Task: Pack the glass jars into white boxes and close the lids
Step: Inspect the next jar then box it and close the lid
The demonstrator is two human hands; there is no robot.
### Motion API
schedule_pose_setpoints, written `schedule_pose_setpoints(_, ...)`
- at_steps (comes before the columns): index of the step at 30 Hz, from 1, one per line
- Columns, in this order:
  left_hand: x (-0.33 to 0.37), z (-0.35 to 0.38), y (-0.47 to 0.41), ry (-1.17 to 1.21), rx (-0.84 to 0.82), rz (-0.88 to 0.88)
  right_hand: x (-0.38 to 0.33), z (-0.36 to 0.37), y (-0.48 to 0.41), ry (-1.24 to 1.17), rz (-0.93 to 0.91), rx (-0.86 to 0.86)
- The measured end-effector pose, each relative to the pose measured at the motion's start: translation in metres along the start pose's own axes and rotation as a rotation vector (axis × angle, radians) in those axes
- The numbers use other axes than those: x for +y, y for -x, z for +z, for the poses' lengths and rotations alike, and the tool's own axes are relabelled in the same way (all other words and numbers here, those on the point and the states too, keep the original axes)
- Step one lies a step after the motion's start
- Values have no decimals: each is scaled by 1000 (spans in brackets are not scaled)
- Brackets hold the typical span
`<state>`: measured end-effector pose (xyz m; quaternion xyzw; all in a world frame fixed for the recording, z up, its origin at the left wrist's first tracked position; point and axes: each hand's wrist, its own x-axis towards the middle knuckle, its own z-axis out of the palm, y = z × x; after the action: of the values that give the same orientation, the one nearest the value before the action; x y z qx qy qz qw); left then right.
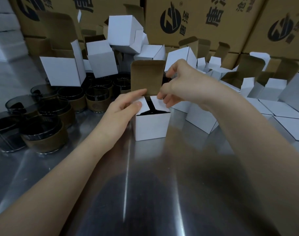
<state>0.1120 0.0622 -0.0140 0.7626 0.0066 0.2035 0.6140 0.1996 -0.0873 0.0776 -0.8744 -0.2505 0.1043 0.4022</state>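
A small white box (152, 126) stands on the steel table in the middle of the view, its brown-lined lid (146, 77) upright at the back. Both side flaps are folded inward, and a dark jar shows in the gap between them. My left hand (123, 109) holds the box's left side, thumb pressing the left flap down and forefinger reaching toward the lid. My right hand (177, 87) is over the right side, fingers curled onto the right flap and the lid's right edge. Several dark glass jars (43, 132) with brown bands stand at the left.
Open empty white boxes (101, 60) are heaped behind the jars and along the back. Closed white boxes (281, 116) lie at the right. Large printed brown cartons (204, 23) wall off the back. Bare steel table (145, 193) stretches toward me.
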Motion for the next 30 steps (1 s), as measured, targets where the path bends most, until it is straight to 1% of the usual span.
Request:
schedule_pose_setpoints(4,1,1,-1,108,84,27,0,-3,0,-118,53,-29)
schedule_pose_setpoints(6,0,0,-3,146,94,25,1,-6,1,-176,71,-61)
schedule_pose_setpoints(10,0,-1,-4,142,67,29,0,-9,4,-195,59,-122)
schedule_pose_setpoints(14,1,0,-3,93,81,78,0,-11,3,-273,105,-133)
schedule_pose_setpoints(16,2,1,-2,70,75,113,1,-13,3,-223,79,-145)
schedule_pose_setpoints(19,4,1,-1,42,85,156,5,-19,4,-106,1,-208)
schedule_pose_setpoints(24,5,4,1,-46,94,249,8,-25,5,-55,-95,-281)
schedule_pose_setpoints(28,6,7,2,-37,100,236,6,-31,6,109,-131,-351)
schedule_pose_setpoints(30,6,7,3,-3,77,196,5,-31,6,204,-149,-324)
